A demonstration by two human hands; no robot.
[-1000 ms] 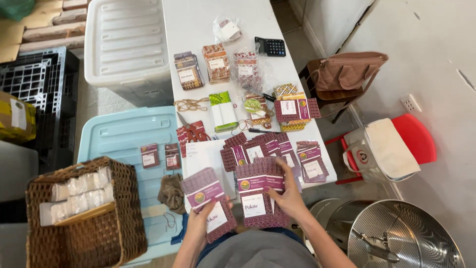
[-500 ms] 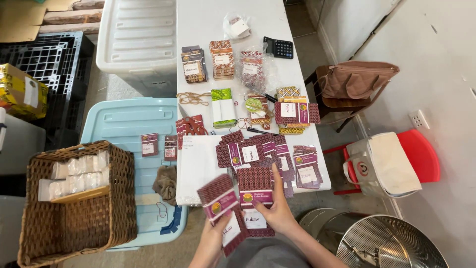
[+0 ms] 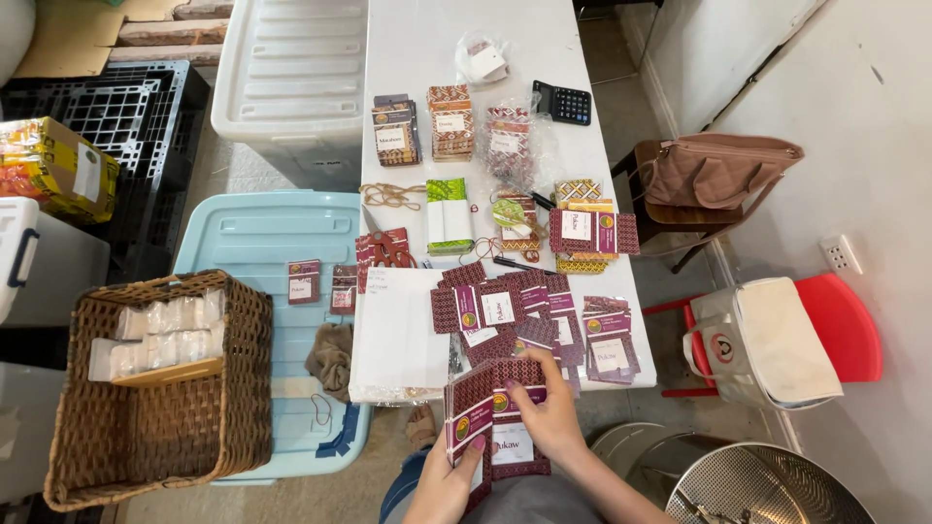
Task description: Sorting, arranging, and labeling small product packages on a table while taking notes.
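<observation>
1. Both hands are low in the frame, at the near edge of the white table (image 3: 417,58), working a small stack of maroon patterned packets (image 3: 495,408).
2. The left hand (image 3: 449,480) comes up from below, thumb pressed on the front packet, fingers curled shut around the stack's lower left edge.
3. The right hand (image 3: 555,419) is closed over the right side of the same stack, fingers spread across the top packet's patterned face.
4. The stack is held tilted, lifted just off the table edge; how many packets are in it is hard to tell from here.
5. Just beyond the hands, more maroon packets with white labels (image 3: 500,309) lie fanned and overlapping on the table.
6. Further up sit a green wrapped bundle (image 3: 449,215), red scissors (image 3: 386,248) and a black calculator (image 3: 563,102).
7. Off to the left, a wicker basket (image 3: 160,427) rests on a pale blue bin lid (image 3: 262,233).
</observation>
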